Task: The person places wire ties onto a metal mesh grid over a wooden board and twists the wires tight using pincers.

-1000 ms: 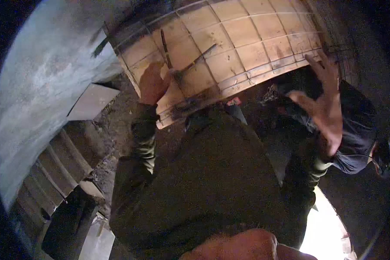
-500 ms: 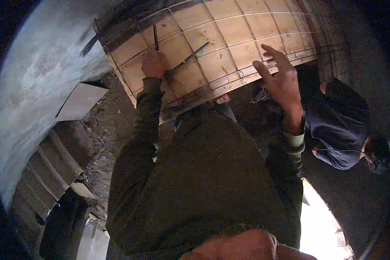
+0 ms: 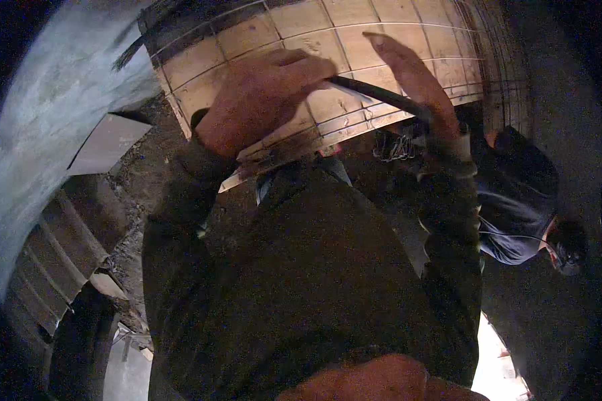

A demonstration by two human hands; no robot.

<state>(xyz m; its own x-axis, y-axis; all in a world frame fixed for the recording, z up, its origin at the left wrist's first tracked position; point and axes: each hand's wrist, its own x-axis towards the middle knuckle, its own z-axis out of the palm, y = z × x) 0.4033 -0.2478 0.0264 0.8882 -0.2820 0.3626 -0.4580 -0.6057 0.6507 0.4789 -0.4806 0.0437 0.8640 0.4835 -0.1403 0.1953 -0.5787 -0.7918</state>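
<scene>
My left hand (image 3: pixel 267 93) is closed around one end of a dark-handled tool (image 3: pixel 374 91), raised above a wooden panel (image 3: pixel 241 43). The tool slants down to the right, its other end reaching my right wrist. My right hand (image 3: pixel 418 77) has its fingers stretched out over the panel's right part, with nothing seen in it. Thin metal rods (image 3: pixel 374 67) cross in a grid over the panel. Where the tool passes my right wrist, contact cannot be made out.
A co-worker in a dark shirt (image 3: pixel 518 194) is bent over at the right. Loose wire (image 3: pixel 394 146) lies below the panel edge. At the left are a pale wall (image 3: pixel 53 87), a light board (image 3: pixel 110 144) and ridged sheets (image 3: pixel 63 234).
My left hand has risen from the panel with the dark tool and moved right. My right hand has shifted slightly left and up. The view has moved a little, and the co-worker remains bent over.
</scene>
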